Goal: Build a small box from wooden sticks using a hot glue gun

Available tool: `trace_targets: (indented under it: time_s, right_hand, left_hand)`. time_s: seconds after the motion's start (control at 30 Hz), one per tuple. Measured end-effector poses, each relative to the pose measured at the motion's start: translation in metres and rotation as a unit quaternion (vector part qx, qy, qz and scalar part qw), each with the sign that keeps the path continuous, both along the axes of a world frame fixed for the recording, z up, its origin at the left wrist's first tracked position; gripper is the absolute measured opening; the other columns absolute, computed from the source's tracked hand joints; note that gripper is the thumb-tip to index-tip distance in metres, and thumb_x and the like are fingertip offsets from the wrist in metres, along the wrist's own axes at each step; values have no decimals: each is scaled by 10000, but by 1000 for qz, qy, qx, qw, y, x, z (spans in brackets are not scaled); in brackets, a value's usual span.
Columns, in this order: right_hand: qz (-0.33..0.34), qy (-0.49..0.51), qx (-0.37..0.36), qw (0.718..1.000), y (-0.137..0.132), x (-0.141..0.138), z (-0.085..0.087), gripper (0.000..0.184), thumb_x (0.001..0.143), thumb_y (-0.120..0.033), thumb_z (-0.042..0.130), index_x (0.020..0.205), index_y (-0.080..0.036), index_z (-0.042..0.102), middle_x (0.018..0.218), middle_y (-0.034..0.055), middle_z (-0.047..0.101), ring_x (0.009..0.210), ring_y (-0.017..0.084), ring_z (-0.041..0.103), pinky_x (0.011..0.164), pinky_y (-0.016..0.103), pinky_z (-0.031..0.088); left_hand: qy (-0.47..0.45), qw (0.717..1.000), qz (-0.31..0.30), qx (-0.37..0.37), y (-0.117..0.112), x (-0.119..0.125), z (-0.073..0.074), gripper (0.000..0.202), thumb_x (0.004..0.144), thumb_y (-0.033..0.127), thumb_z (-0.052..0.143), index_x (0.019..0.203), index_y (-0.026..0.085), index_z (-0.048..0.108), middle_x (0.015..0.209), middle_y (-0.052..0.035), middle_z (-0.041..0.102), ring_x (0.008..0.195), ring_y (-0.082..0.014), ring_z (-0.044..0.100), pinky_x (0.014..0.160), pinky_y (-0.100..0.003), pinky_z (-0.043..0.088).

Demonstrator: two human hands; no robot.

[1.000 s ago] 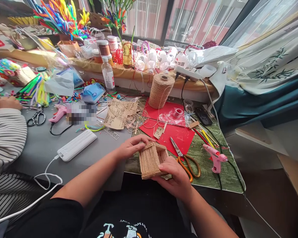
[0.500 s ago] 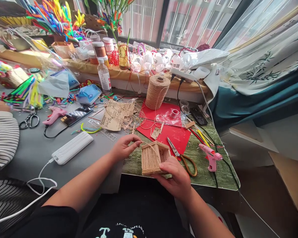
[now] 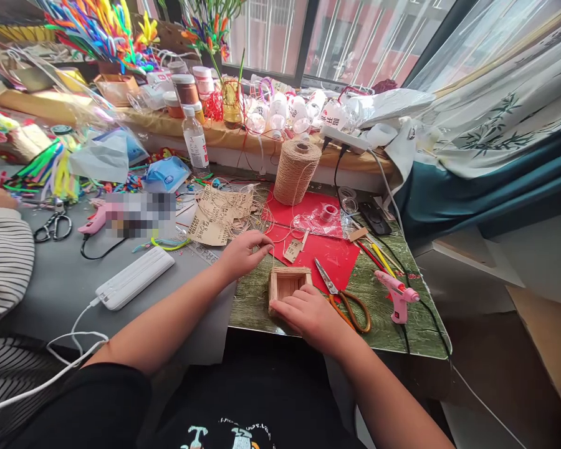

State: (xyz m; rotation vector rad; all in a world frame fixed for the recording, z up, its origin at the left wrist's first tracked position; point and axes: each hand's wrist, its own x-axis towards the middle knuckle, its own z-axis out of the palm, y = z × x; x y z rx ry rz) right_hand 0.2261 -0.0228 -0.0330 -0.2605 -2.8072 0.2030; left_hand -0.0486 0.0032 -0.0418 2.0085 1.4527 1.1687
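A small wooden box wrapped in twine [image 3: 290, 272] is tilted so its hollow inside faces me. My right hand [image 3: 311, 315] grips its near right side, fingers closed over the rim. At the box's upper left, my left hand [image 3: 249, 252] pinches a strand of twine [image 3: 273, 257] that runs down to the box's corner. Behind the box stands a big spool of jute twine [image 3: 297, 173]. Scissors with orange-brown handles [image 3: 350, 305] lie just right of my right hand, their blades over red paper [image 3: 336, 255].
A pink glue gun [image 3: 397, 296] stands at the right with its cable. To the left lie a white power bank [image 3: 135, 279] and printed brown sandpaper [image 3: 219, 218]. A co-worker's striped sleeve [image 3: 4, 262] is at the far left. A water bottle [image 3: 196, 143] stands behind.
The box has been turned from its twine-covered side to its open face. My left hand has risen slightly, drawing the strand upward. My right hand has shifted across the rim.
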Motion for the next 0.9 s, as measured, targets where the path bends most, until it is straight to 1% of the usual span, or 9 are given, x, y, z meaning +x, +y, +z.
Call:
trace_targets:
  time_s: [0.1, 0.23, 0.33, 0.47, 0.53, 0.63, 0.7, 0.8, 0.9]
  right_hand:
    - [5, 8, -5, 1000, 10, -2, -5, 270, 1057, -163, 548, 1319, -189, 611, 949, 56, 773, 832, 202, 628, 811, 387, 399]
    - [-3, 11, -30, 999, 14, -1, -9, 243, 1057, -205, 579, 1294, -203, 633, 933, 44, 776, 835, 197, 630, 820, 380, 403]
    - [-15, 17, -52, 998, 11, -1, -8, 229, 1054, -247, 606, 1277, -218, 652, 927, 43, 777, 842, 196, 637, 828, 379, 413]
    - [-36, 47, -67, 996, 7, -1, -7, 220, 1043, -262, 628, 1256, -239, 678, 1018, 66, 771, 876, 199, 652, 841, 382, 454]
    - [-53, 74, -56, 994, 5, -1, -7, 245, 1033, -245, 638, 1273, -258, 682, 1227, 103, 744, 1019, 229, 664, 918, 412, 481]
    - [-46, 74, -40, 995, 4, -1, -6, 276, 1032, -219, 625, 1304, -255, 661, 1501, 122, 627, 1293, 283, 604, 1051, 482, 463]
    - [-34, 54, -47, 997, 5, -2, -4, 279, 1039, -210, 606, 1311, -251, 646, 1529, 115, 615, 1344, 281, 588, 1062, 489, 462]
    - [-34, 44, -64, 996, 5, -2, -1, 272, 1035, -216, 604, 1302, -254, 646, 1513, 112, 633, 1289, 270, 628, 1035, 486, 477]
    - [-37, 43, -68, 996, 4, -2, 0, 276, 1021, -221, 619, 1294, -250, 652, 1530, 114, 618, 1267, 273, 639, 1024, 487, 481]
  left_hand:
    - [-5, 1000, -7, -15, 11, -2, -13, 196, 1005, 354, 607, 994, 211, 741, 984, -57, 750, 958, -214, 679, 913, -381, 514]
    - [-2, 999, -8, -45, 13, -7, -33, 224, 990, 374, 598, 970, 203, 741, 973, -59, 754, 936, -216, 683, 899, -383, 526]
    - [4, 998, -9, -66, 12, -8, -40, 229, 979, 380, 603, 976, 202, 746, 969, -55, 753, 919, -214, 680, 874, -376, 527]
    - [19, 996, -19, -79, 11, -6, -40, 195, 955, 359, 630, 945, 210, 755, 932, -44, 752, 894, -215, 665, 856, -379, 513]
    - [28, 996, -24, -80, 11, -4, -39, 187, 949, 350, 635, 918, 210, 755, 890, -38, 740, 866, -214, 650, 849, -383, 503]
    - [34, 996, -32, -73, 10, -4, -39, 192, 956, 348, 624, 918, 209, 752, 883, -38, 734, 865, -214, 645, 865, -390, 502]
    - [33, 997, -34, -65, 10, -3, -38, 177, 951, 329, 620, 948, 208, 749, 921, -45, 740, 896, -220, 653, 891, -399, 511]
    - [20, 999, -18, -37, 7, -1, -36, 212, 922, 204, 559, 1060, 203, 720, 1072, -73, 736, 1049, -240, 652, 1009, -438, 503]
    - [1, 999, 17, 41, -3, 3, -30, 326, 884, 105, 488, 1132, 209, 672, 1186, -91, 702, 1184, -243, 622, 1106, -466, 474]
